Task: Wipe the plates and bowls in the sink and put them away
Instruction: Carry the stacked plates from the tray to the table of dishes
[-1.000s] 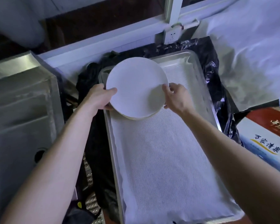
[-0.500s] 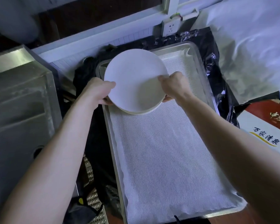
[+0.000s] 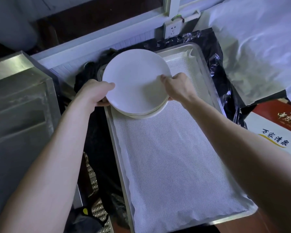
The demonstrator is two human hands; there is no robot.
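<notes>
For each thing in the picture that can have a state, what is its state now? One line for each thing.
Stack of white plates: held at both sides, at the far left corner of the tray; whether it rests on the liner cannot be told.
Left hand: grips the stack's left rim.
Right hand: grips the stack's right rim.
Metal tray: lined with white mesh cloth, otherwise bare.
Wall socket: nothing plugged in.
</notes>
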